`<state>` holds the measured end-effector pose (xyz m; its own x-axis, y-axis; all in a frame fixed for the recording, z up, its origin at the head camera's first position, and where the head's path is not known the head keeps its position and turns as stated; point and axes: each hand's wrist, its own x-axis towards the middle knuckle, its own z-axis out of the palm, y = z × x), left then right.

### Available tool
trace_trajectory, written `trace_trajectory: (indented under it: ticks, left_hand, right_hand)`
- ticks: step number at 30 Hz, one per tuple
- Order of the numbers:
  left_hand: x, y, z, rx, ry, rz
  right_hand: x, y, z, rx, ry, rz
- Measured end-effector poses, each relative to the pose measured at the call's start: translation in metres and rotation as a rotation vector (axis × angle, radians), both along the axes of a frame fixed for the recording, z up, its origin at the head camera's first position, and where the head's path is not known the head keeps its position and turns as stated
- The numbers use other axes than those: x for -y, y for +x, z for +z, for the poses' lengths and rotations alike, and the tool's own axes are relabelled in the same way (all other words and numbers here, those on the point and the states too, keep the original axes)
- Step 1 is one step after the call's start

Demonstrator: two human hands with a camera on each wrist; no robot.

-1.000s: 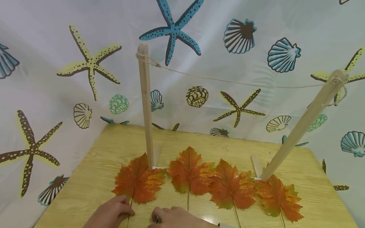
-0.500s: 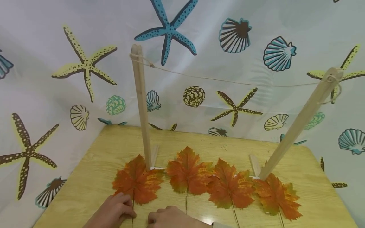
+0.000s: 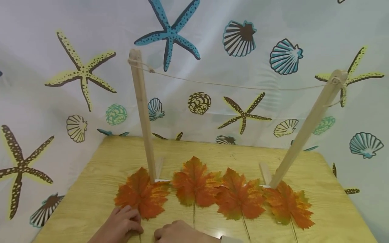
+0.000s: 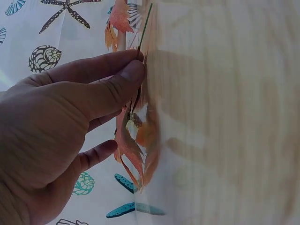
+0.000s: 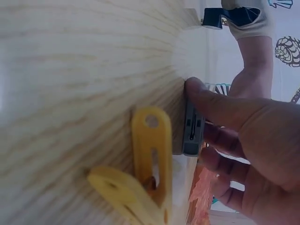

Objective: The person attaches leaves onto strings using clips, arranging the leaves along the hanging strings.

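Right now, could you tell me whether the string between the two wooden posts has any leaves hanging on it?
No, it is bare. The thin string carries nothing; all four orange maple leaves lie flat on the wooden table.

Four leaves lie in a row across the table (image 3: 91, 189), between the two posts' feet. The left post (image 3: 142, 114) stands behind the leftmost leaf (image 3: 140, 194); the right post (image 3: 304, 130) leans over the rightmost leaf (image 3: 287, 207). A string (image 3: 237, 86) runs between the post tops. Both hands sit at the near edge.
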<state>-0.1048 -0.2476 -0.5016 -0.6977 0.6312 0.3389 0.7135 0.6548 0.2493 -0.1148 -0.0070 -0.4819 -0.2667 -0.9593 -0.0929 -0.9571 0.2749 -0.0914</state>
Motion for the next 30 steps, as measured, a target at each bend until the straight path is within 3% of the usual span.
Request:
trace_trajectory:
  ticks: [7, 12, 13, 15, 20, 24, 30]
  left_hand:
    - [-0.002, 0.0, -0.003, -0.074, 0.028, -0.033]
    - [-0.002, 0.002, -0.006, -0.093, 0.084, -0.094]
    - [-0.002, 0.002, -0.007, -0.091, 0.095, -0.113]
    - [-0.001, 0.001, -0.008, -0.095, 0.113, -0.151]
    - [-0.002, -0.003, -0.009, -0.142, 0.174, -0.249]
    - [-0.005, -0.004, -0.009, -0.184, 0.226, -0.3]
    - [-0.015, 0.002, -0.001, -0.163, 0.23, -0.285]
  right_hand:
    - [-0.003, 0.004, 0.001, -0.003, 0.033, 0.043]
    - [-0.012, 0.005, 0.003, -0.203, -0.041, 0.207]
    - [-0.014, 0.005, 0.003, -0.209, -0.07, 0.221]
    - [-0.018, 0.005, 0.004, -0.149, -0.123, 0.196]
    - [-0.027, 0.002, 0.006, 0.188, -0.214, -0.019]
    - [-0.033, 0.001, 0.007, 0.242, -0.286, -0.072]
    - [-0.042, 0.001, 0.008, 0.234, -0.408, -0.121]
